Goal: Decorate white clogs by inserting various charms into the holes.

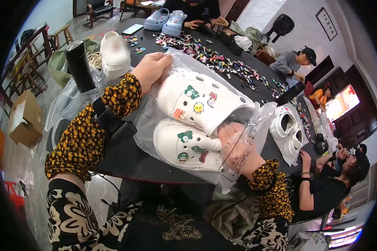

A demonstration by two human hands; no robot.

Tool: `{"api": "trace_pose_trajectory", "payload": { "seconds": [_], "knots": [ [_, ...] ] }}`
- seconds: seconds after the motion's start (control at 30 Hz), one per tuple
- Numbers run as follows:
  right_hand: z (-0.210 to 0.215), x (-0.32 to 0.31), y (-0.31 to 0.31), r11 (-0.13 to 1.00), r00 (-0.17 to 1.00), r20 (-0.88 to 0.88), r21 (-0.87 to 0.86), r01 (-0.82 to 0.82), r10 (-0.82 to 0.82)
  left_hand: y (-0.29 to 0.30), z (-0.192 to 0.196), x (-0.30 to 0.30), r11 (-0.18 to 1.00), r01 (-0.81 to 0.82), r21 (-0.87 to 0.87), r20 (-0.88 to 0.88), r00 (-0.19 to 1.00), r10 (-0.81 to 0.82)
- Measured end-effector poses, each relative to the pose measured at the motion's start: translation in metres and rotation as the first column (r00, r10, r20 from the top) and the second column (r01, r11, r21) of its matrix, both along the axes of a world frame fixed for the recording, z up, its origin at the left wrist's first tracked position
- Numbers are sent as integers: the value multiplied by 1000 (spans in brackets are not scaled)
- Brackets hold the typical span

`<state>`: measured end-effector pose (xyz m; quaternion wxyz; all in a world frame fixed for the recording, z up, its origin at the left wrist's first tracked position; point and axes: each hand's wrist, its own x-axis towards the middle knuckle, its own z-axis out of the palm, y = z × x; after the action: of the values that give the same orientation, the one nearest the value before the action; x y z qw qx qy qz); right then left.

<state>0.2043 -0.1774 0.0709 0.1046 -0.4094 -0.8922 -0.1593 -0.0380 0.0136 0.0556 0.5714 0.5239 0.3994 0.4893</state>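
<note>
A pair of white clogs is inside a clear plastic bag (pixel 144 131) in front of me. The upper clog (pixel 176 98) carries several coloured charms, among them a yellow sun. Green charms and a red one dot the lower clog (pixel 167 142). My left hand (pixel 157 69) pinches the bag's upper left edge, by the toe of the upper clog. Through the bag's opening at the right goes my right hand (pixel 241 148); it grips the clogs near their heels, its fingertips hidden by the shoes and plastic.
Loose charms (pixel 222 62) cover the dark table's middle. White clogs (pixel 287 131) lie at the right, another white pair (pixel 115 54) beside a black bottle (pixel 79 67) at the left, blue clogs (pixel 174 23) at the far side. Other people sit around the table.
</note>
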Motion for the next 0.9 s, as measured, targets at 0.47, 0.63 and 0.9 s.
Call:
{"api": "trace_pose_trajectory", "payload": {
  "seconds": [0.47,0.63,0.9],
  "knots": [
    [4,41,-19,990,997,-72,143,1,10,47,-35,-17,938,-190,288,-183,951,249],
    [8,53,-22,987,992,-127,155,43,-23,56,-40,-19,938,-189,292,-202,946,253],
    [-1,88,-43,977,930,-324,64,203,-172,84,-52,-74,870,-306,387,-417,783,461]
  ]
}}
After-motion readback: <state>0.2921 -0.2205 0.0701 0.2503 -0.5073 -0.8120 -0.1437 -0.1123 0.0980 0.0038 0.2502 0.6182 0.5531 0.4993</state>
